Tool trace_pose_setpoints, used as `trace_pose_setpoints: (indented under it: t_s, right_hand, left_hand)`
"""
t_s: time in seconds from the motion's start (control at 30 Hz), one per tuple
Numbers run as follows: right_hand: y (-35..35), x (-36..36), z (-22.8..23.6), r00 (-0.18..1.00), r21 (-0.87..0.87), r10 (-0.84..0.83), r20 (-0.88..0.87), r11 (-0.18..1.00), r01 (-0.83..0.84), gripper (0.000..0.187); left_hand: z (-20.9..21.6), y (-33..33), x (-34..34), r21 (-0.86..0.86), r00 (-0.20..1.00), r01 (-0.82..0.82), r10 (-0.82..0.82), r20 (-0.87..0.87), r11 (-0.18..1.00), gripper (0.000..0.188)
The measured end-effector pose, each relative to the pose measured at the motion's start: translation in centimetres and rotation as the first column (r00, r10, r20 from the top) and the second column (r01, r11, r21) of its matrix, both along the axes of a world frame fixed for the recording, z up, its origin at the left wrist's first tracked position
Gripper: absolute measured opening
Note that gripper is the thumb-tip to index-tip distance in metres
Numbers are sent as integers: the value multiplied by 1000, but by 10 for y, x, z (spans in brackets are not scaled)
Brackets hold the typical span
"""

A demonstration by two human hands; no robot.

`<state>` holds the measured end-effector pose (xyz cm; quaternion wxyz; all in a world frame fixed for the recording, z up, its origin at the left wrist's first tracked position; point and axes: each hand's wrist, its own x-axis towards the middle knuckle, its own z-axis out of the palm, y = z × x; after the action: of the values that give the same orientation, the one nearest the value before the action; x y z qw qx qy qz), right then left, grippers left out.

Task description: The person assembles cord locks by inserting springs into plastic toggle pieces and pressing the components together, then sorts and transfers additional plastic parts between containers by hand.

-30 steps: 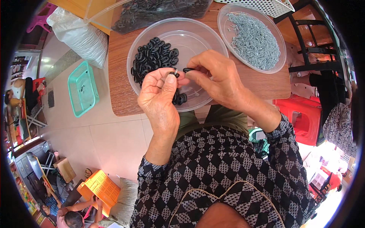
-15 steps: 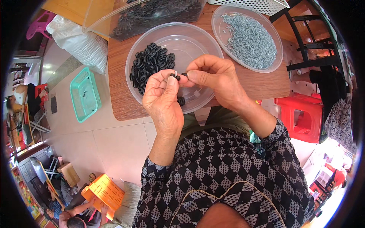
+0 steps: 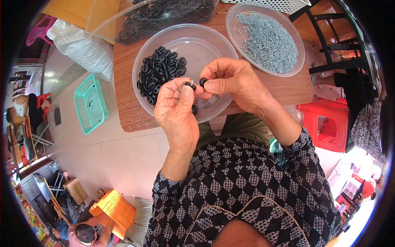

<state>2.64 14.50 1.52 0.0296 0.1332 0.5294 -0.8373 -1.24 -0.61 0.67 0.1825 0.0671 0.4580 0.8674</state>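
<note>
Over the near rim of a clear plastic bowl (image 3: 222,45), both hands pinch small parts close together. Thumb and fingers of my left hand (image 3: 179,113) are closed on a small black piece (image 3: 188,84) with a short silvery screw (image 3: 191,83) upright at it. A dark round piece (image 3: 203,82) sits between the thumb and forefinger of my right hand (image 3: 236,84), just apart from the left one. Inside the bowl, a heap of black oval pieces with holes (image 3: 160,70) lies at the left. Another dark piece (image 3: 194,109) is beside my left hand.
A shallow clear dish (image 3: 232,37) of silvery screws (image 3: 269,43) stands right of the bowl on the wooden table (image 3: 127,96). Behind is a clear bin (image 3: 168,18) of black parts. A green basket (image 3: 90,107) and red stool (image 3: 325,123) flank the table; a person (image 3: 84,234) handles an orange basket (image 3: 117,210).
My right hand has turned slightly, and the round black piece in its fingertips shows more fully. My left hand stays nearly in place. The view has shifted a little.
</note>
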Motion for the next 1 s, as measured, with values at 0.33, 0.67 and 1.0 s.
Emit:
trace_pose_setpoints:
  t_s: [0.33,0.67,1.0]
  right_hand:
    - [-13,-1,1,980,31,-172,-105,984,176,16]
    - [-20,5,0,938,258,-214,-272,923,285,17]
    - [-23,6,-4,917,358,-221,-332,870,340,16]
  left_hand:
    - [5,-1,1,-129,997,21,-11,78,991,13]
    - [15,-2,-2,-34,991,5,0,131,999,10]
    - [14,-2,-3,6,977,69,-69,201,998,13]
